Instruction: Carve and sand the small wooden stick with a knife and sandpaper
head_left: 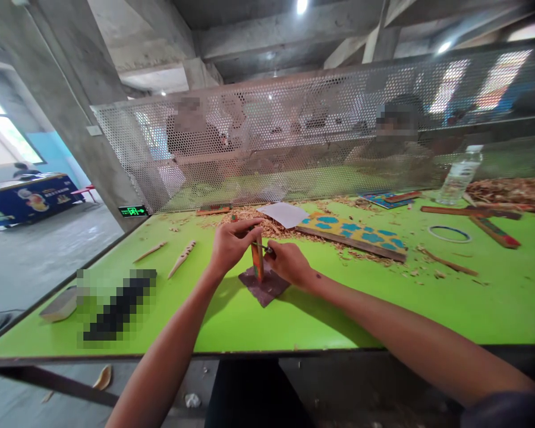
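The left hand (234, 245) has its fingers clamped on a painted stick (257, 258) standing upright on a dark mat (263, 286). The right hand (289, 264) has its fingers closed on a small knife (262, 245) against the stick. The stick looks light and stiff, and is best gripped near its upper end.

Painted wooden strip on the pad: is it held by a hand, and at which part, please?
Yes. The fingers of the left hand grip the painted wooden strip near its upper end, while its lower end rests on the mauve pad.
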`<state>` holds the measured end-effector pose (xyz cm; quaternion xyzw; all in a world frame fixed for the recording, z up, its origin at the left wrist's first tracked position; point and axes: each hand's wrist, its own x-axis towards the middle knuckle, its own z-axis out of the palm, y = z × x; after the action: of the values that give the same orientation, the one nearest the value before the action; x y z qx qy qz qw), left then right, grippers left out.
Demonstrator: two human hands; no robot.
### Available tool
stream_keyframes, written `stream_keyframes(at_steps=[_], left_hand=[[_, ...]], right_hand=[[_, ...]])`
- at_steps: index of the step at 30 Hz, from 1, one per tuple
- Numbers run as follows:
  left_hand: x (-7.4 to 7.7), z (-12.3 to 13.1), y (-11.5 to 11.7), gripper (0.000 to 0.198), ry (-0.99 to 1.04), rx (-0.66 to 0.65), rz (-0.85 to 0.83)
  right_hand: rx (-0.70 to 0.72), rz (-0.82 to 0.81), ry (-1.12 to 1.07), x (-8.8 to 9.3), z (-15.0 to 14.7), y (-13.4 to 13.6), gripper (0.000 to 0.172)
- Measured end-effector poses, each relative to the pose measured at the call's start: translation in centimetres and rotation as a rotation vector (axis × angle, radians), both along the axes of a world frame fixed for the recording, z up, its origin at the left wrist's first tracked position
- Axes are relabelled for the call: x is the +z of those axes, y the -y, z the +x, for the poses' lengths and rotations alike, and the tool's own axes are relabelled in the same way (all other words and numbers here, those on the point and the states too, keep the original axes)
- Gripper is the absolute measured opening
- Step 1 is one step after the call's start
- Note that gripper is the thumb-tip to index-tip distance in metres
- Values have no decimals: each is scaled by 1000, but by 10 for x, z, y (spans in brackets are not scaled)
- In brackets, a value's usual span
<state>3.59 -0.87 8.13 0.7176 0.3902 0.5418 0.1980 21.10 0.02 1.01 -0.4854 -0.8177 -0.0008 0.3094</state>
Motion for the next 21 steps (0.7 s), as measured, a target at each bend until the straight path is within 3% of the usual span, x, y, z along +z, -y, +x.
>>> stream_keyframes(at_steps=[21], left_hand=[[1, -2, 2, 29, -30, 17, -10]], right_hand=[[72, -36, -100, -20, 2, 2, 13]])
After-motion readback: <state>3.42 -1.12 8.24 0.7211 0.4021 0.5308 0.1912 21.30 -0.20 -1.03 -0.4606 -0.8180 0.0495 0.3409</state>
